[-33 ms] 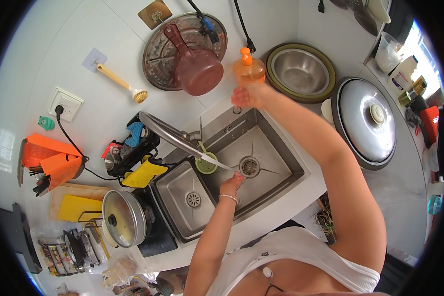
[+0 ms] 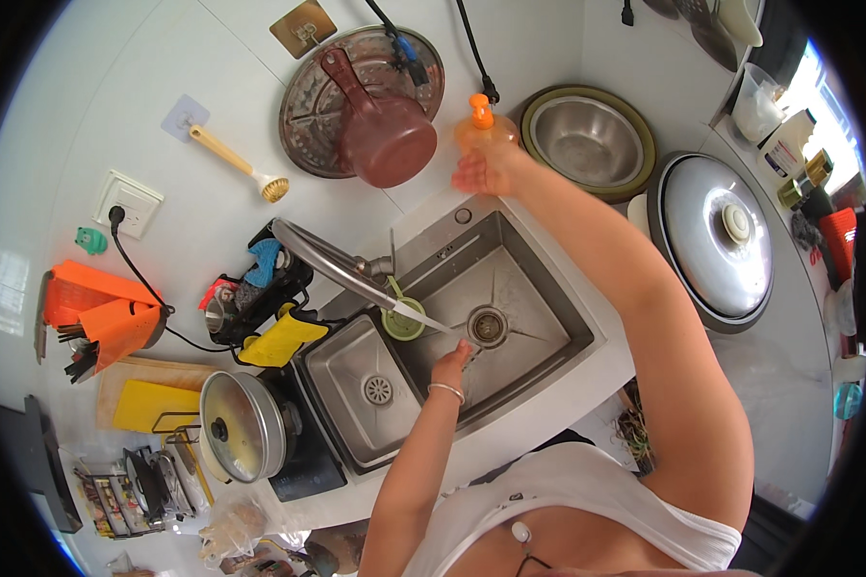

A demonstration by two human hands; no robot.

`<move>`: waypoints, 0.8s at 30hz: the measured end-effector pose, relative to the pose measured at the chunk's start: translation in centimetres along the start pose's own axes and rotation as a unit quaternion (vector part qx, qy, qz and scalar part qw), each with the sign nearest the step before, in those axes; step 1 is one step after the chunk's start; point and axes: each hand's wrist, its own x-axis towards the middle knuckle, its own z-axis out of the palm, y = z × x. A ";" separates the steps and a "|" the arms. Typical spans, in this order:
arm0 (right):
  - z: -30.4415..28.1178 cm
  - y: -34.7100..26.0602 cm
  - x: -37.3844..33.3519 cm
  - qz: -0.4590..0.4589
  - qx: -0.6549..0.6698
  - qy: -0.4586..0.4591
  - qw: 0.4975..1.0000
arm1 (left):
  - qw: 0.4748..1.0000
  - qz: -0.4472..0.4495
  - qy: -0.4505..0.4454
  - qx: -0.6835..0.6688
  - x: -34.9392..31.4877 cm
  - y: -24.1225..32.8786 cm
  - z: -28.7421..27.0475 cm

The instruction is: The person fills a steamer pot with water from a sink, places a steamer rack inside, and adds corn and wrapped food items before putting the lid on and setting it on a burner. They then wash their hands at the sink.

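Observation:
At the back of the sink, my right hand [image 2: 486, 171] is in front of an orange pump bottle [image 2: 481, 121] and covers its lower part. Its fingers stretch to the left, slightly blurred, and I cannot tell whether they touch the bottle. My left hand [image 2: 449, 365], with a bracelet at the wrist, is over the large basin of the steel sink [image 2: 539, 298]. It lies at the end of a pale stream of water from the curved faucet [image 2: 332, 272]. Nothing shows in this hand, whose fingers are partly hidden. A green round strainer [image 2: 402, 325] sits beside the stream.
Left of the sink stand a black caddy with a yellow cloth [image 2: 284, 338] and a lidded pot [image 2: 241, 428]. A maroon saucepan [image 2: 387, 144] hangs on the wall. Nested basins [image 2: 587, 139] and a large pan with a domed lid [image 2: 712, 236] stand at the right.
My right hand has shifted slightly upward, and covers more of the pump bottle. My left hand has stayed nearly in place by the stream.

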 end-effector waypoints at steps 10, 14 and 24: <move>3.1 -7.2 2.1 -0.027 0.022 0.098 0.995 | 0.991 -0.075 -0.023 -0.111 -0.6 -4.7 -3.1; 2.2 -6.9 2.8 -0.048 0.028 0.068 0.996 | 0.988 -0.070 -0.009 -0.140 -0.5 -5.3 -3.2; 1.9 -7.3 3.5 -0.057 -0.002 0.103 0.993 | 0.990 -0.036 -0.051 -0.122 -3.0 -4.1 -0.5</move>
